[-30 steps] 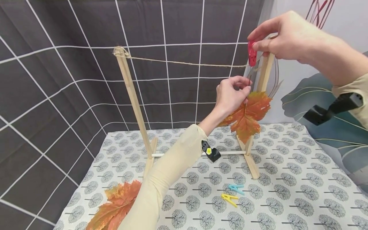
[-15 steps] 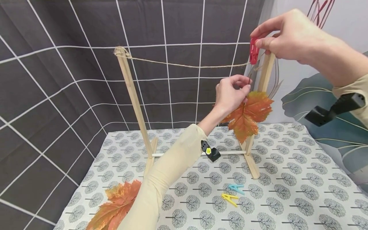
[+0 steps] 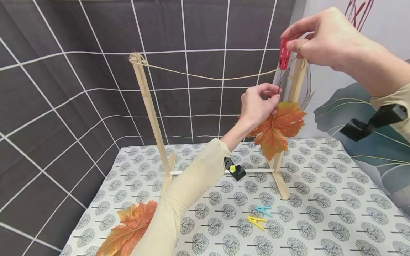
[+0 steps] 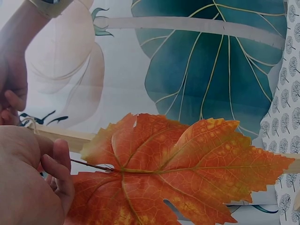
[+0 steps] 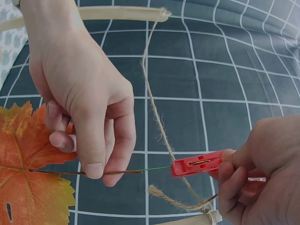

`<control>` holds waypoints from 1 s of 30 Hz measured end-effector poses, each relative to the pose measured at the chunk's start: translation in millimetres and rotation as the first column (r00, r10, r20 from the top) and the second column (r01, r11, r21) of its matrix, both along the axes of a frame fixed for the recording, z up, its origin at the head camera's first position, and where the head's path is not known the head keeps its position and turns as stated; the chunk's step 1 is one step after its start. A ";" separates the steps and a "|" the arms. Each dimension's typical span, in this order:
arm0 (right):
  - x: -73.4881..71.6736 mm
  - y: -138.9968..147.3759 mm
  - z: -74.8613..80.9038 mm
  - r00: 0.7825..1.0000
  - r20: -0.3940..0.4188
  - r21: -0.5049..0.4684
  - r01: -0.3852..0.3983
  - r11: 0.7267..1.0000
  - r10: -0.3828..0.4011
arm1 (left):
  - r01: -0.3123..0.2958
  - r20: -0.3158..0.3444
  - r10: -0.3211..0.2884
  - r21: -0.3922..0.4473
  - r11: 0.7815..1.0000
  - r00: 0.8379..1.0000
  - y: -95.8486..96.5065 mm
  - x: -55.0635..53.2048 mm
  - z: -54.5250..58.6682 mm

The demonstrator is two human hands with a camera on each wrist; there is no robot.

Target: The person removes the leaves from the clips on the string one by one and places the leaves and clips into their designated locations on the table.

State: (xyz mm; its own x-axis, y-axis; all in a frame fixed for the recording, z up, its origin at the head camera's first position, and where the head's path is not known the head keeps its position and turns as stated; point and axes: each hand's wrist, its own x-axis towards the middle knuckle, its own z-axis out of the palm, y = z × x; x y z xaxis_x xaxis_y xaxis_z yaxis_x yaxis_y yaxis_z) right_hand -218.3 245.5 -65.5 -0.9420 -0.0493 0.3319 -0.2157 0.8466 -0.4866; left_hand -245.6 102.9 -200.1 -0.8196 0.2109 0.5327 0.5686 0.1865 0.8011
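Note:
My left hand [image 3: 257, 103] pinches the brown stem of an orange maple leaf [image 4: 187, 164], which hangs below the fingers. Above it, my right hand [image 3: 333, 39] holds a red clothespin [image 5: 197, 163] between thumb and fingers. The clothespin's nose is at the twine [image 3: 208, 77] close to the right post. In the right wrist view a thin green wire runs from the stem's tip [image 5: 133, 172] to that nose. The twine sags between the two wooden posts.
A wooden frame with a left post [image 3: 150, 113], a right post [image 3: 296, 83] and a white crossbar [image 3: 259, 170] stands on the tree-print cloth [image 3: 336, 199]. A blue clothespin [image 3: 263, 210], a yellow clothespin [image 3: 256, 222] and another maple leaf [image 3: 129, 227] lie in front.
My right hand and the red clothespin have moved slightly up and to the right. The twine sags lower in its middle. My left hand has stayed almost in place with the leaf.

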 end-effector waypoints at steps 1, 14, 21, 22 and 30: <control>0.1 0.1 0.1 1.000 -0.002 -0.005 0.002 1.000 -0.002 | 0.002 -0.003 -0.002 -0.001 1.000 1.000 0.0 0.0 0.1; 0.8 1.5 3.8 1.000 -0.011 -0.056 0.005 0.998 -0.006 | -0.014 -0.005 0.014 -0.012 1.000 1.000 -1.6 -0.3 -2.3; 0.5 3.9 2.8 1.000 -0.017 -0.070 -0.011 0.997 0.010 | -0.019 -0.020 0.019 -0.016 1.000 1.000 -5.7 0.5 -6.1; -0.2 5.0 2.5 1.000 -0.020 -0.071 -0.015 0.997 0.014 | -0.018 -0.027 0.017 -0.019 1.000 0.999 -7.0 0.7 -7.1; -0.4 12.6 -1.7 0.997 -0.036 -0.070 -0.067 0.995 0.064 | 0.010 -0.025 -0.011 -0.022 1.000 1.000 -20.1 4.2 -16.9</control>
State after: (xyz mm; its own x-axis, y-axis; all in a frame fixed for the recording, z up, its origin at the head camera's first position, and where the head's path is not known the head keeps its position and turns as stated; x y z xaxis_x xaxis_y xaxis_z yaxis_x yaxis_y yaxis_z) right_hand -218.6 258.1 -67.1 -0.9257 -0.0856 0.3685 -0.2868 0.7939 -0.5361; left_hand -241.3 82.8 -217.0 -0.8037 0.2311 0.5484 0.5907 0.1978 0.7823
